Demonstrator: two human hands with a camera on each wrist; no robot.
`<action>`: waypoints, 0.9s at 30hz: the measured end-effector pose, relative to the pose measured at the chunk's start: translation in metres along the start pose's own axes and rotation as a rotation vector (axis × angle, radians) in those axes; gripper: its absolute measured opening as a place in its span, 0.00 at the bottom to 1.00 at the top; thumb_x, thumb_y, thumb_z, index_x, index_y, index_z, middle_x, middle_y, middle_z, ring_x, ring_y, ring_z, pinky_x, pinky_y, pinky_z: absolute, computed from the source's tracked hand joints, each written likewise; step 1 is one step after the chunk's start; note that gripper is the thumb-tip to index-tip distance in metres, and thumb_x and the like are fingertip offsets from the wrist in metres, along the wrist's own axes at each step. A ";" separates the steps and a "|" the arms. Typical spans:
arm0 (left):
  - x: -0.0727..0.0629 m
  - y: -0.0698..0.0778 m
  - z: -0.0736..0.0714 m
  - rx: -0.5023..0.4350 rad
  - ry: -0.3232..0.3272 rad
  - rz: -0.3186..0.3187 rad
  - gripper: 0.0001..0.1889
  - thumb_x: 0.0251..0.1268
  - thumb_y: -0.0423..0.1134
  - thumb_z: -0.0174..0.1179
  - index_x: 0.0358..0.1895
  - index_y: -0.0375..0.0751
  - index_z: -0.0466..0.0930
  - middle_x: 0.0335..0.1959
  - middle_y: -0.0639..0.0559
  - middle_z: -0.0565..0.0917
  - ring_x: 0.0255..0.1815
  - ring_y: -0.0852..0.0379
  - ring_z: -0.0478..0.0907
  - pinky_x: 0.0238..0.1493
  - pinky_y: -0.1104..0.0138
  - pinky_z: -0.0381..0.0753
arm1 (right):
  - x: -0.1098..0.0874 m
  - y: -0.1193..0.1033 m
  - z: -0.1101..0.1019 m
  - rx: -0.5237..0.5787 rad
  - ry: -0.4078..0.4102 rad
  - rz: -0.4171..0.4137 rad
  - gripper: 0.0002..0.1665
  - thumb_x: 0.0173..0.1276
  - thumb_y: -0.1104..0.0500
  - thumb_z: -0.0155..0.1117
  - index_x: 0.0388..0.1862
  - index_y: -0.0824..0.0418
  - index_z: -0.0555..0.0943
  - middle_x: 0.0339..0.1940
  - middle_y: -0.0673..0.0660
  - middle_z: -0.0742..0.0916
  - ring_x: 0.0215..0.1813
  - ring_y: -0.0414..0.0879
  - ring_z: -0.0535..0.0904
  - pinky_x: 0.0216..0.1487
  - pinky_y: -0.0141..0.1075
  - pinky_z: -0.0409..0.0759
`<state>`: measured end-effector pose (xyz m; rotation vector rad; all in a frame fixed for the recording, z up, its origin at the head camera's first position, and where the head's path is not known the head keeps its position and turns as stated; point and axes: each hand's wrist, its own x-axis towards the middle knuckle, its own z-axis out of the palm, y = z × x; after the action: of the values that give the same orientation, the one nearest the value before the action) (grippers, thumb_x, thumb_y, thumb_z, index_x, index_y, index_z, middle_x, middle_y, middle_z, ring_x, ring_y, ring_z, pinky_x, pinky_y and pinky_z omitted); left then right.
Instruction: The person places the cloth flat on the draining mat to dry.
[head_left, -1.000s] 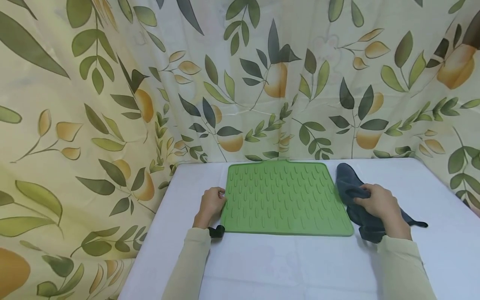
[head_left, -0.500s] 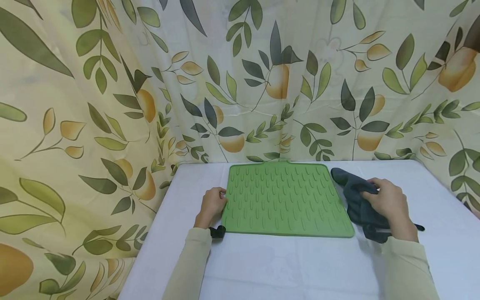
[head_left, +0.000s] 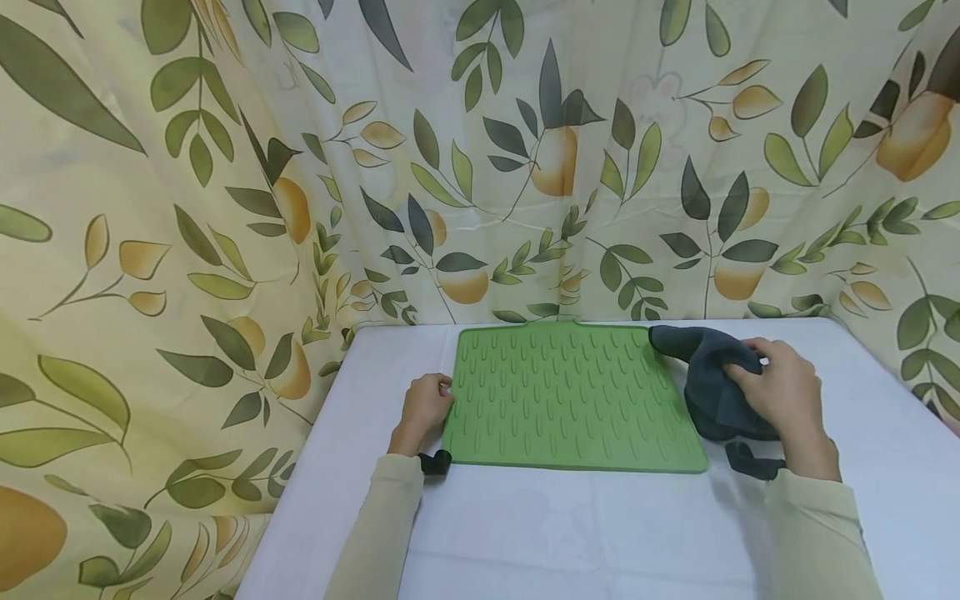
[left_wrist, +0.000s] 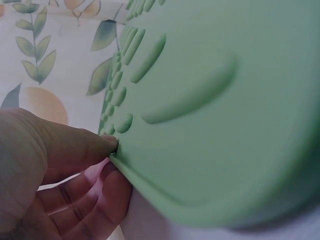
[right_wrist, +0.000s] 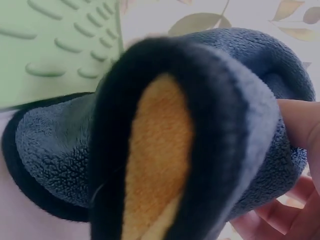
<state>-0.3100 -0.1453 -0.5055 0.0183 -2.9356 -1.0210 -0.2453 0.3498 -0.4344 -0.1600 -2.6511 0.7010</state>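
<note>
A green ridged silicone mat (head_left: 570, 400) lies on the white table. At its left edge my left hand (head_left: 426, 410) pinches the rim between thumb and fingers; the left wrist view shows the thumb (left_wrist: 82, 147) on top and curled fingers beneath. My right hand (head_left: 783, 396) grips a bunched dark grey cloth (head_left: 720, 387) beside the mat's right edge. One end of the cloth reaches the mat's upper right corner. In the right wrist view the fluffy cloth (right_wrist: 55, 150) has a dark border and a folded part showing an orange-tan underside.
The white tabletop (head_left: 540, 533) stretches in front of the mat and to both sides. A curtain (head_left: 480, 167) printed with leaves and fruit hangs behind and to the left. A black strap piece (head_left: 435, 463) sits at the left wrist, another (head_left: 753, 461) near the right wrist.
My right hand has moved slightly right and up, gathering the cloth off the table; its tip has swung left to the mat's corner. The left hand and the mat stay put.
</note>
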 end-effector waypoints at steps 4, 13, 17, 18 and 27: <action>0.000 0.001 0.000 0.002 0.000 -0.002 0.17 0.67 0.32 0.63 0.57 0.36 0.84 0.33 0.52 0.85 0.32 0.57 0.78 0.35 0.67 0.75 | 0.000 -0.006 -0.002 0.023 0.040 0.016 0.25 0.69 0.59 0.69 0.59 0.72 0.78 0.51 0.78 0.80 0.47 0.74 0.76 0.40 0.62 0.69; -0.001 0.002 0.001 0.006 0.018 -0.007 0.16 0.66 0.31 0.64 0.56 0.36 0.85 0.33 0.51 0.85 0.32 0.57 0.78 0.34 0.67 0.75 | -0.001 -0.025 -0.004 0.057 0.147 0.002 0.24 0.69 0.59 0.69 0.59 0.71 0.80 0.50 0.75 0.82 0.44 0.70 0.78 0.38 0.48 0.64; -0.001 0.002 0.001 0.005 0.024 -0.010 0.16 0.66 0.31 0.64 0.56 0.36 0.85 0.35 0.50 0.86 0.31 0.56 0.78 0.34 0.67 0.74 | -0.002 -0.032 -0.004 0.080 0.175 -0.019 0.24 0.68 0.59 0.69 0.58 0.71 0.81 0.50 0.76 0.82 0.44 0.69 0.78 0.39 0.48 0.64; -0.001 0.002 0.000 0.004 0.023 -0.009 0.16 0.66 0.31 0.63 0.56 0.36 0.85 0.35 0.49 0.86 0.31 0.56 0.78 0.33 0.67 0.74 | -0.002 -0.033 -0.004 0.084 0.179 -0.022 0.24 0.68 0.59 0.69 0.58 0.71 0.81 0.50 0.76 0.82 0.44 0.69 0.78 0.39 0.48 0.64; -0.003 0.003 0.000 -0.004 0.010 -0.021 0.18 0.64 0.29 0.60 0.58 0.36 0.85 0.32 0.51 0.84 0.28 0.57 0.76 0.31 0.68 0.72 | -0.003 -0.045 0.003 0.136 0.195 -0.058 0.23 0.68 0.58 0.70 0.57 0.71 0.82 0.49 0.74 0.84 0.42 0.67 0.79 0.37 0.43 0.65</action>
<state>-0.3074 -0.1429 -0.5032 0.0541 -2.9312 -1.0262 -0.2442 0.3089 -0.4154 -0.1070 -2.4043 0.8012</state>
